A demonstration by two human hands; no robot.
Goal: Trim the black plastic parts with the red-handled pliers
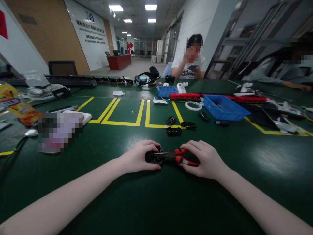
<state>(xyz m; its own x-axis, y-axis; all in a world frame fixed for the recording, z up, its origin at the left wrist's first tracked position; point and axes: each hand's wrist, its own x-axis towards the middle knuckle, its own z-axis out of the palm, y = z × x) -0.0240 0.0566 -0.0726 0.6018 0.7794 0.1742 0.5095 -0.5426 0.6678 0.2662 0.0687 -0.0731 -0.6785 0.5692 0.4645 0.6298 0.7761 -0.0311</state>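
Note:
My left hand [140,156] is closed around a small black plastic part [159,159] low over the green table. In my right hand [204,158] are pliers [179,157] with red and black handles. Their long jaws point left and reach the black part; whether they grip it or only touch it I cannot tell. Just beyond my hands lie several similar black parts [173,131], some of them inside or across the yellow tape lines.
A blue bin [223,107] stands to the right, with a white ring [193,105] beside it. Behind are a smaller blue tray [167,91] and a red strip [185,96]. A snack bag [18,104] lies at left. A person [189,60] sits across the table [156,209]; another sits far right.

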